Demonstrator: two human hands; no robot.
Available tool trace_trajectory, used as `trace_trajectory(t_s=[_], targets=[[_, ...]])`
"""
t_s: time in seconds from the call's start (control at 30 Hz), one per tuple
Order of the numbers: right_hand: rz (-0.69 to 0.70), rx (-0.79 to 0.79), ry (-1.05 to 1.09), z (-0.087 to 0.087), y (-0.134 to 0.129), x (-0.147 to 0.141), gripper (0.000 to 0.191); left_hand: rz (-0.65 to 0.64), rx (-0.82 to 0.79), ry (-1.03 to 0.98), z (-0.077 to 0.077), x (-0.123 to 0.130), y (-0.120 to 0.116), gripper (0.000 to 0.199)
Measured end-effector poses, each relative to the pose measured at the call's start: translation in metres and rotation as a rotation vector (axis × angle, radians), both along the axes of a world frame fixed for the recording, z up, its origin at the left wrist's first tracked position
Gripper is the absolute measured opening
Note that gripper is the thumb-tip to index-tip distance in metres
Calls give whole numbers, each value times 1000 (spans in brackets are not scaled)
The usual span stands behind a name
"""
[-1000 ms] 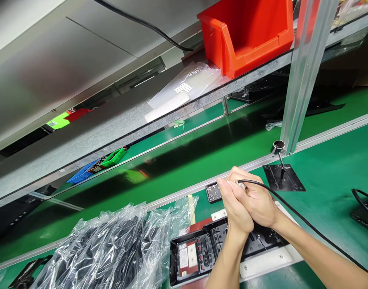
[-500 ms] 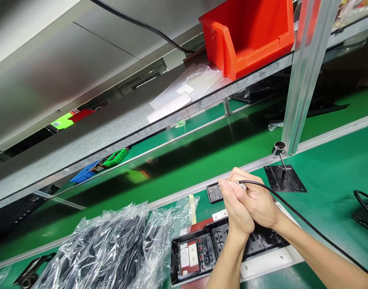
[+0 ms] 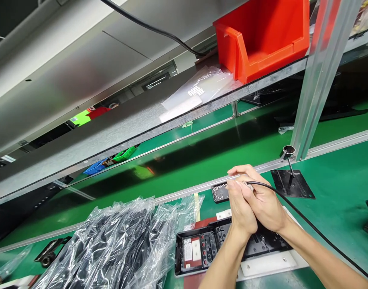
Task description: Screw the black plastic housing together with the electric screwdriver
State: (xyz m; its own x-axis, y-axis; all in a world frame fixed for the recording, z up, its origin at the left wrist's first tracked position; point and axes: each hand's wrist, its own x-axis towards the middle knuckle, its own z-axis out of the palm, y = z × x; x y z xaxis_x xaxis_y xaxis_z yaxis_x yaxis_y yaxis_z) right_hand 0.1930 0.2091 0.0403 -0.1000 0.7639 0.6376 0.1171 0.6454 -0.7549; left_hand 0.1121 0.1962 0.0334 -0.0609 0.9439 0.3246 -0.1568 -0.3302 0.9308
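Observation:
My left hand (image 3: 240, 210) and my right hand (image 3: 266, 206) are clasped together, closed around a corded tool whose body their fingers hide. A black cable (image 3: 287, 200) leaves the top of the grip through a greyish end and runs down to the lower right. Fingers of my right hand curl over the far side of the left. Beneath both hands lies an open black plastic housing (image 3: 214, 245), partly covered by my forearms. It rests in a white fixture (image 3: 268, 263). Just behind the hands is a small black tray (image 3: 214, 196) of tiny metal parts that look like screws.
Black parts in clear plastic bags (image 3: 117, 241) are heaped at left. A metal cup on a stem rises from a black plate (image 3: 304, 188) at right, beside an aluminium post (image 3: 319, 84). Above hangs a shelf (image 3: 120, 132) carrying a red bin (image 3: 262, 68).
The camera view has shifted, so most of the scene sits farther right. Both hands stay clasped over the housing, with the right hand's upper fingers slightly straighter.

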Motion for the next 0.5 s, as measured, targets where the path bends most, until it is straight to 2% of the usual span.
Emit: trace_trajectory(t_s=[0.17, 0.27, 0.33, 0.4, 0.47, 0.5], targets=[[-80, 30, -80, 1, -1, 2, 29, -56, 127, 141, 2, -8, 0, 70], [-127, 45, -133, 1, -4, 3, 27, -73, 167, 259, 4, -22, 1, 76], [-92, 27, -106, 1, -6, 3, 28, 7, 92, 220, 10, -37, -4, 75], [-22, -28, -37, 1, -7, 2, 31, 170, 64, 104, 23, -58, -18, 60], [51, -97, 51, 1, -8, -1, 35, 342, 242, 36, 43, -82, -42, 35], [84, -139, 94, 1, -9, -2, 37, 396, 370, 9, 53, -94, -57, 31]])
